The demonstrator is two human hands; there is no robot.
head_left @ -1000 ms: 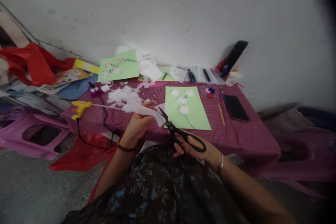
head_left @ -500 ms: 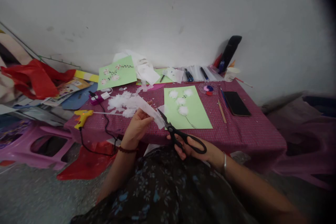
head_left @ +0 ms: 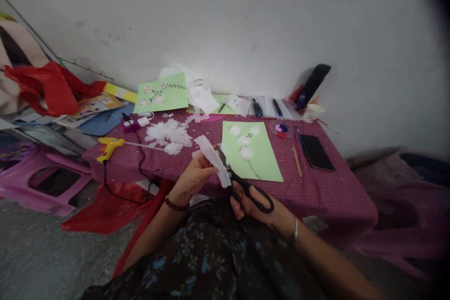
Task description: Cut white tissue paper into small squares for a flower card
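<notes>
The tabletop [head_left: 326,187] has a checked cloth and carries a green sheet [head_left: 263,159] with four white flowers. Left of this sheet lies a heap of white scraps [head_left: 168,133]. Before its near-left corner, the grip of the right hand [head_left: 258,206] is closed around black scissors [head_left: 237,179]; the left hand [head_left: 198,176] pinches a white strip [head_left: 211,154] by their blades. Right of the sheet lies a brown stick [head_left: 297,161].

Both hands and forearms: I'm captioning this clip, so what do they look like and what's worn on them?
Both hands are ungloved, with bare forearms. Above the left hand, a dark reddish beaded bracelet circles the wrist; above the right hand, a plain, narrow silver-coloured bangle. No markings can be made out.
</notes>
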